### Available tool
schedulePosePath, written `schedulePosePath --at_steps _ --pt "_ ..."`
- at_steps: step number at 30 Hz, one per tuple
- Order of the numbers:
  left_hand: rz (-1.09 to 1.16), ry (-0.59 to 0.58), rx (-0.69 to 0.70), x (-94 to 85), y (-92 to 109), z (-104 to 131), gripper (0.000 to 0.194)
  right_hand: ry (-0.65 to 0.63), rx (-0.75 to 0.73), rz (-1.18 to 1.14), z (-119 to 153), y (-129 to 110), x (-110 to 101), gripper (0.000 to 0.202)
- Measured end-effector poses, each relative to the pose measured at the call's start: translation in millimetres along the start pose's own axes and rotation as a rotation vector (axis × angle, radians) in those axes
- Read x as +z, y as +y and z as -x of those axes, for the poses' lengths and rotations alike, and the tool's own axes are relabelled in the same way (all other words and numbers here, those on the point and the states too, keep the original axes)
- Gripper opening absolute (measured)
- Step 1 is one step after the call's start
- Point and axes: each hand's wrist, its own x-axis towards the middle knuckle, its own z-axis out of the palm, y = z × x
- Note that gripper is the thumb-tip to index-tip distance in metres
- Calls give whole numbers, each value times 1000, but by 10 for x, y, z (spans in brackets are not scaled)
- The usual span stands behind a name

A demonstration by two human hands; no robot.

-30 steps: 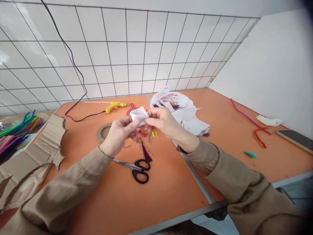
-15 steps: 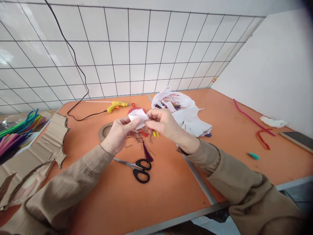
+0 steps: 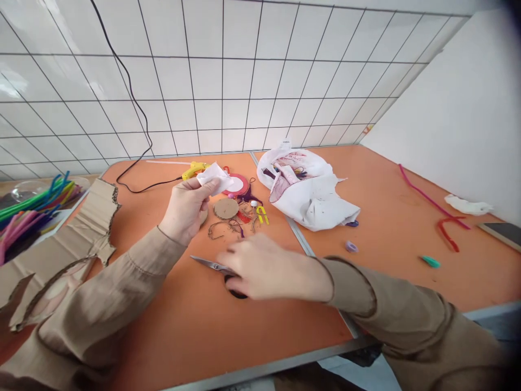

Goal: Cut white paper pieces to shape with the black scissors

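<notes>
My left hand (image 3: 185,209) pinches a folded white piece of cloth or paper (image 3: 214,178) above the orange table. Over the black handles of the scissors (image 3: 211,265) is my right hand (image 3: 264,269), blurred by motion; its fingers cover most of the handles, and whether they grip them is unclear. The scissors' blades point left. Behind the hands lie a round cardboard disc (image 3: 226,208), a red-rimmed round piece (image 3: 239,185), yellow clips (image 3: 262,215) and brown scraps.
A yellow glue gun (image 3: 194,169) with a black cord lies at the back. Torn cardboard (image 3: 77,228) and coloured pipe cleaners (image 3: 30,209) are at left. White cloth (image 3: 321,203) spills from a plastic bag (image 3: 305,160). A red pipe cleaner (image 3: 448,236) lies at right.
My right hand has let go of the white piece and moved down to the scissors. My left hand, still holding the piece, has moved up and left. The view has shifted slightly.
</notes>
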Motion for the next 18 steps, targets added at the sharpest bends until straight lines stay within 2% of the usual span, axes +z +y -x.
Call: schedulePosePath --at_steps 2,5,9,15,18 --pt "-21 -32 -35 6 17 13 24 -29 -60 156 43 -111 113 11" --pt "3 -69 -86 27 47 40 24 -51 -48 222 98 -168 181 13" --pt "63 -78 -148 56 75 66 21 -100 36 183 127 -128 155 14" --pt "195 -75 -207 87 47 94 14 -104 -1 119 104 -70 145 20" --pt "203 -65 -208 90 43 103 9 -125 20 64 109 -59 53 19"
